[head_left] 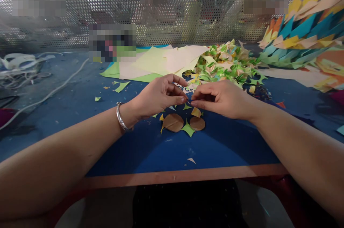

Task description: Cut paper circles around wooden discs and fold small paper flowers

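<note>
My left hand (161, 95) and my right hand (217, 98) meet fingertip to fingertip over the blue table (139, 149). Both are closed in a pinch on something small between them that I cannot make out. A silver bangle (121, 117) circles my left wrist. Just below the hands lie two brown paper discs (173, 122) (197, 123) among green and yellow paper scraps (188, 128). Right behind the fingertips sits a heap of folded green, peach and yellow paper pieces (225, 63).
Flat sheets of pale green and cream paper (156, 63) lie at the back centre. A stack of pointed coloured paper pieces (303, 38) fills the far right. White cords (40, 95) trail on the left. A perforated metal screen (172, 16) backs the table; its wooden edge (182, 176) is nearest me.
</note>
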### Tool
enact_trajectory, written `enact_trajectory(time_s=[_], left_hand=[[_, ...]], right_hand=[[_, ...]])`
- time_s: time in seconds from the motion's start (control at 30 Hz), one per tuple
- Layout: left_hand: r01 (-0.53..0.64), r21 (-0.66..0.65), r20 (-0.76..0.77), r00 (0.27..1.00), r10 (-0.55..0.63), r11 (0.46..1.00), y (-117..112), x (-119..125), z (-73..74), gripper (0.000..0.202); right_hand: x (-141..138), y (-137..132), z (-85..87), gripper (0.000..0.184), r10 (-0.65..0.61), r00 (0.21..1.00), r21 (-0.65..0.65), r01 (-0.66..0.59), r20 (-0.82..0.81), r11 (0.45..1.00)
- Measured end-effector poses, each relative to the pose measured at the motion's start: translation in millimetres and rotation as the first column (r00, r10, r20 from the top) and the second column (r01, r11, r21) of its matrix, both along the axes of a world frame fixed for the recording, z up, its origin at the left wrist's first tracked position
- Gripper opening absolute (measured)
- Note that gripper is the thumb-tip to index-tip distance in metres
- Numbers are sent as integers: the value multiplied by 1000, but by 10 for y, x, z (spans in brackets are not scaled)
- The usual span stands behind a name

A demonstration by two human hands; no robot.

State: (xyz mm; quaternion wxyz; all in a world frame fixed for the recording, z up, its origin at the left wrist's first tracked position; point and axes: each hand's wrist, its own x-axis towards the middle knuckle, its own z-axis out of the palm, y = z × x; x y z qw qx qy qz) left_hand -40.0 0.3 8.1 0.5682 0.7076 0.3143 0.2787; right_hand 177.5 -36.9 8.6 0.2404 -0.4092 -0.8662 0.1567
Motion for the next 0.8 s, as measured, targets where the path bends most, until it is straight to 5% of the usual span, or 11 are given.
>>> enact_trajectory(time_s=[0.8], left_hand=[[-105,-117,87,989,116,988,-18,27,17,31]], right_hand=[[14,18,-14,23,-2,999,9,2,-40,1000]])
